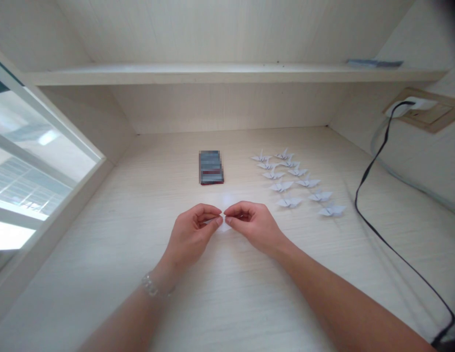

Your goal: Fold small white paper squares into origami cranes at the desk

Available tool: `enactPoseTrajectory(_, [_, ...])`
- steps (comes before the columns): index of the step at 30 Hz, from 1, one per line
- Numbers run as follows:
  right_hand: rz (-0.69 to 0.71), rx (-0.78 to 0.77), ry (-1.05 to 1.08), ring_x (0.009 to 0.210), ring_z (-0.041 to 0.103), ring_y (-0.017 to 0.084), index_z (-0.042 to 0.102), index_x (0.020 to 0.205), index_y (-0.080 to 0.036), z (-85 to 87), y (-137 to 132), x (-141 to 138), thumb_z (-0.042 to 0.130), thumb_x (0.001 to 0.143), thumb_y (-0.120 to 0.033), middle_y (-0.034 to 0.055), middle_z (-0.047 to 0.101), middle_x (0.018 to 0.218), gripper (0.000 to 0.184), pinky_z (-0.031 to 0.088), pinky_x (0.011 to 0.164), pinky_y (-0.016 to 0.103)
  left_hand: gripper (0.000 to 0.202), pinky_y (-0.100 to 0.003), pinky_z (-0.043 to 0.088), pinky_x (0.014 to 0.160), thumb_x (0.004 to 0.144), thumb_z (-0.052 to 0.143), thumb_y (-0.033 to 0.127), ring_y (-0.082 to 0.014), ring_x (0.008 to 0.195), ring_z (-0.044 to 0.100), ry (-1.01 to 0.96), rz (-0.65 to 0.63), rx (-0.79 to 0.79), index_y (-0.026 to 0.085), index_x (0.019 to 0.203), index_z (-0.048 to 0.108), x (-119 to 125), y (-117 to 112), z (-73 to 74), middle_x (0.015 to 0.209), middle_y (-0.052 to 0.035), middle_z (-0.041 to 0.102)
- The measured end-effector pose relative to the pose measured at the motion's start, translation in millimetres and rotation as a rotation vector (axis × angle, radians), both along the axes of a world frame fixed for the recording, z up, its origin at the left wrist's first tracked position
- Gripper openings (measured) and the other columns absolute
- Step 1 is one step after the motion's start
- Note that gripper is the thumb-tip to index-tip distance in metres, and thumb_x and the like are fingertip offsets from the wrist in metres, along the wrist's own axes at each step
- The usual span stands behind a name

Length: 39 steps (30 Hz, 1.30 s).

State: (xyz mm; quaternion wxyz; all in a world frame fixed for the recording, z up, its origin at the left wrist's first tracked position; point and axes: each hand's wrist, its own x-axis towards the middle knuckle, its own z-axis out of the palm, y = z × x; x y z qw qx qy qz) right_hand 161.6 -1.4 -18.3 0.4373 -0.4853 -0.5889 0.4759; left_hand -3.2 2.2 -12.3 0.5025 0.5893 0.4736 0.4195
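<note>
My left hand (194, 227) and my right hand (253, 222) meet fingertip to fingertip over the desk. Thumb and forefinger are pinched together on each. Between them shows a tiny bit of white paper (223, 215), mostly covered by the fingers, so its folded shape cannot be made out. To the right of my right hand, several folded white paper cranes (289, 202) stand in two slanting rows. A dark, flat rectangular object (211, 167), blurred out, lies just beyond my hands. A clear bracelet circles my left wrist.
A black cable (367, 171) runs from a wall socket (425, 110) down the desk's right side. Above the back of the desk crosses a shelf (213, 77) with a flat bluish item (374, 63) on it. A glass window (36, 166) stands at the left.
</note>
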Motion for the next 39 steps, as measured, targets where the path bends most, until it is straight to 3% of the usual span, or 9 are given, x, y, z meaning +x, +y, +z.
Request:
enactPoseTrajectory(20, [0.018, 0.025, -0.022, 0.068, 0.06, 0.014, 0.066, 0.079, -0.016, 4.4, -0.4, 2.5, 0.062, 0.071, -0.02, 0.003, 0.067, 0.075, 0.01, 0.047, 0.064, 0.026, 0.023, -0.026, 0.052, 0.072, 0.069, 0.066, 0.02, -0.0169, 0.079, 0.066, -0.041, -0.027, -0.047, 0.014, 0.091, 0.062, -0.7, -0.6, 5.2, 0.086, -0.0068, 0.07])
enactPoseTrajectory(39, [0.043, 0.024, -0.028, 0.068, 0.06, 0.014, 0.065, 0.078, -0.016, 6.4, -2.5, 0.6, 0.061, 0.071, -0.02, 0.0027, 0.067, 0.074, 0.009, 0.046, 0.063, 0.025, 0.026, -0.026, 0.05, 0.065, 0.066, 0.07, 0.022, -0.0165, 0.069, 0.066, -0.101, -0.022, -0.1, 0.014, 0.089, 0.061, -1.1, 0.1, 6.0, 0.073, -0.0051, 0.071])
